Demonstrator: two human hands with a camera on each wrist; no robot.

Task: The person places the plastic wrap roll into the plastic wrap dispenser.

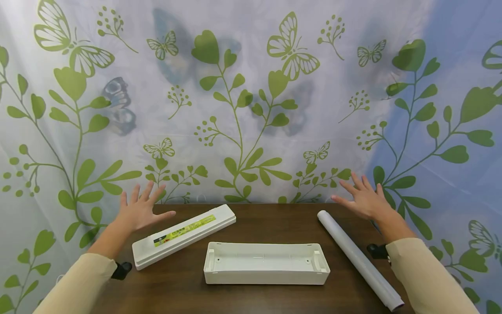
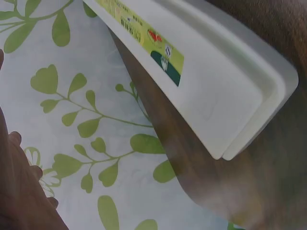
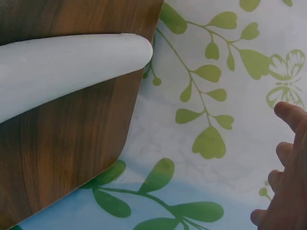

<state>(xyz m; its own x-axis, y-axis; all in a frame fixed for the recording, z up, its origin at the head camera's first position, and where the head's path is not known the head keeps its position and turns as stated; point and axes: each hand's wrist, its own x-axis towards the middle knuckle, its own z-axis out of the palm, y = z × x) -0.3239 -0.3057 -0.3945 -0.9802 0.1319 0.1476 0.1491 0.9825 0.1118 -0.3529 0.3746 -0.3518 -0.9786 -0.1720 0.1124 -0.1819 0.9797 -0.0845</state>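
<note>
My left hand (image 1: 139,209) is raised with fingers spread, over the back left of the table, holding nothing. Nearest to it lies a long white lid (image 1: 184,235) with a green and yellow label, set at a slant; the left wrist view shows the lid's end (image 2: 225,100) close up. On the other side my right hand (image 1: 366,198) is also spread and lifted, with nothing in it. Beside it a roll of pale film or sheet (image 1: 358,259) lies slantwise. Between them sits a long white box (image 1: 266,278), open at the top, its inside showing.
The dark brown wooden table (image 1: 168,292) carries all three things. Behind it hangs a white curtain (image 1: 251,109) printed with green leaves and butterflies, close against the back edge. A rounded table corner (image 3: 120,153) shows in the right wrist view.
</note>
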